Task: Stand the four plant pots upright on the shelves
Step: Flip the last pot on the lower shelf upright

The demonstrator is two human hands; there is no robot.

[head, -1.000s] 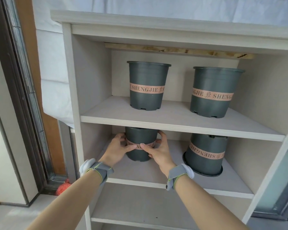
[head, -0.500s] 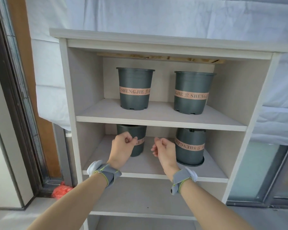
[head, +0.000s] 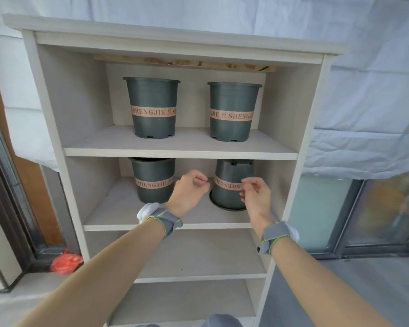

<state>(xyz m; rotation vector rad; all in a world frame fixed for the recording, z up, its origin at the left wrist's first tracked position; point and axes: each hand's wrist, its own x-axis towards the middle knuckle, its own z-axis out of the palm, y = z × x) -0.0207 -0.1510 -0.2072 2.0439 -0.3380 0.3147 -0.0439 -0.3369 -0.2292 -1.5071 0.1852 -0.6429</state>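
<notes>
1. Pale wood makes up the shelf unit (head: 180, 154) in front of you, and a white sheet (head: 364, 90) hangs behind it.
2. On the top shelf (head: 104, 142) you have two dark grey pots with pink bands. The top left pot (head: 152, 109) and the top right pot (head: 233, 113) both stand upright, mouths up, well apart from each other.
3. On the second shelf (head: 109, 213) the lower left pot (head: 152, 180) stands upright too. You can read its pink band the right way up.
4. The lower right pot (head: 229, 185) on that same shelf is upside down. Its wide mouth sits flat on the board, its bottom points up, and the words on its band are flipped.
5. Your left hand (head: 189, 190) is in front of the gap between the two lower pots. The fingers are curled in loosely, like a soft fist, and it holds nothing.
6. Your right hand (head: 255, 194) is just in front of the upside-down pot, at its right side. The fingers are bent and a little spread. It holds nothing. You cannot tell if the fingertips touch the pot.
7. Both of your wrists wear grey straps with white parts: the left wristband (head: 161, 218) and the right wristband (head: 276, 234).
8. Down by the floor on your left lies a red bag (head: 65, 261).
</notes>
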